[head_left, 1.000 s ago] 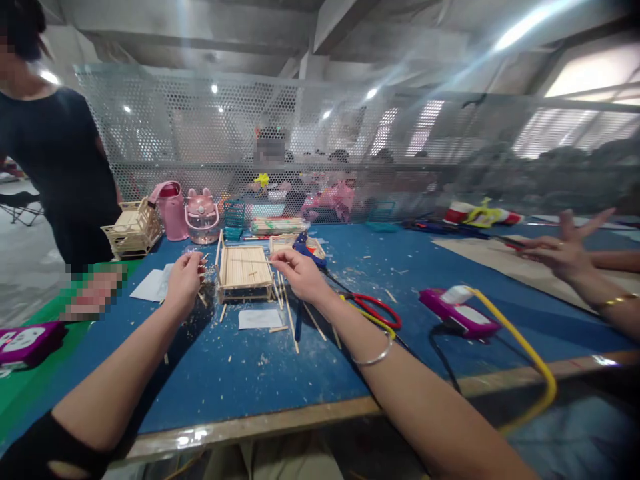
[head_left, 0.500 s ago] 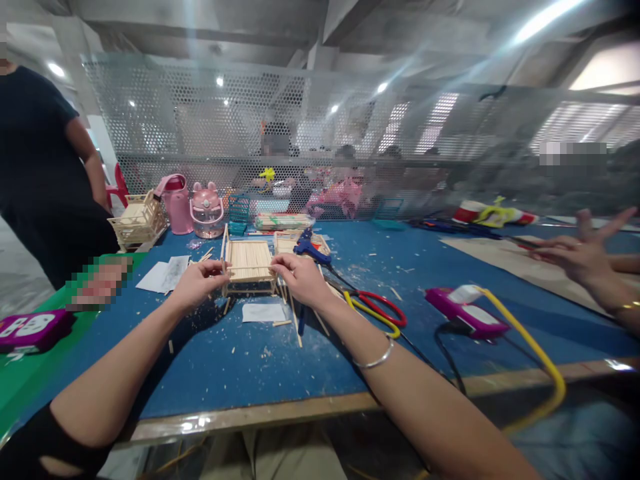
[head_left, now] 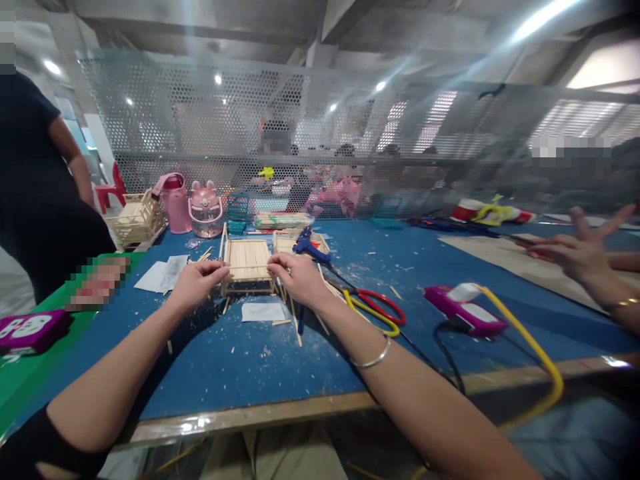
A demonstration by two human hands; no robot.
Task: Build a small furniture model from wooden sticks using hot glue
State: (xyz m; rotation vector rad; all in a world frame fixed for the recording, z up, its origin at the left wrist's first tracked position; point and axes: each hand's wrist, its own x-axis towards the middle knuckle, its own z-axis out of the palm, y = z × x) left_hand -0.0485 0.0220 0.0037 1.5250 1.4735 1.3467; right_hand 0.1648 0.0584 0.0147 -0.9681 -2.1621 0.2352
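Note:
A small frame built of thin wooden sticks stands on the blue table, with a slatted panel and an upright post at its left. Across its near side runs a thin wooden stick. My left hand pinches the stick's left end by the post, and my right hand pinches its right end. Whether the stick touches the frame I cannot tell. Just beyond my right hand lies a blue glue gun, on a second stick piece. A white paper slip is in front of the frame.
Red-handled and yellow-handled tools lie right of my forearm, near a purple power strip. Pink bottles and a finished stick model stand back left. Another person's hand is at the right; someone stands at the left.
Both hands keep their pinch on the stick at the frame's near side. The view has shifted very slightly; the standing person at the left has moved a little leftward.

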